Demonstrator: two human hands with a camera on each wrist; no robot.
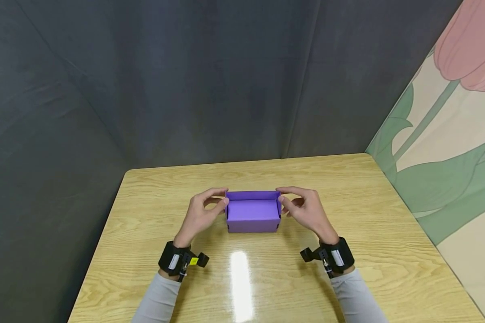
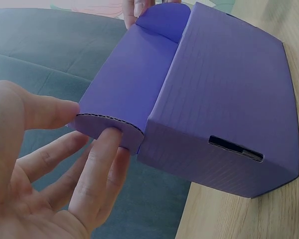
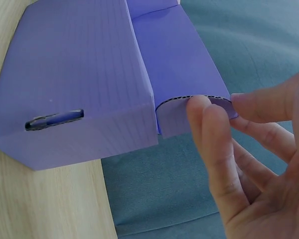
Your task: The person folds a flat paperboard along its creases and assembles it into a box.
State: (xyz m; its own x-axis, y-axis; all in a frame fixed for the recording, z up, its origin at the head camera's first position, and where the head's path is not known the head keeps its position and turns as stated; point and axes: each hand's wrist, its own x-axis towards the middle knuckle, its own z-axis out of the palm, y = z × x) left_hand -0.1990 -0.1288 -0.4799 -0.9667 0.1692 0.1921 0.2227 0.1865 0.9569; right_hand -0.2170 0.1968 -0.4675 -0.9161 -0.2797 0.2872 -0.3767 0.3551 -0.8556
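A purple cardboard box (image 1: 253,226) stands on the table between the two hands. Its lid (image 1: 252,209) is raised, with a rounded tab at each side. My left hand (image 1: 200,213) holds the lid's left end; in the left wrist view the thumb and fingers pinch around the left tab (image 2: 89,125). At the opposite end, my right hand (image 1: 309,213) pinches the right tab (image 3: 173,115), with fingertips against its face and edge. A narrow slot shows near a box edge in each wrist view. The inside of the box is hidden.
The wood-grain table (image 1: 153,287) carries a bright reflection in front of the box. Behind and to the left hangs a dark grey curtain (image 1: 210,89). A panel with a tulip pattern (image 1: 448,188) borders the table's right edge.
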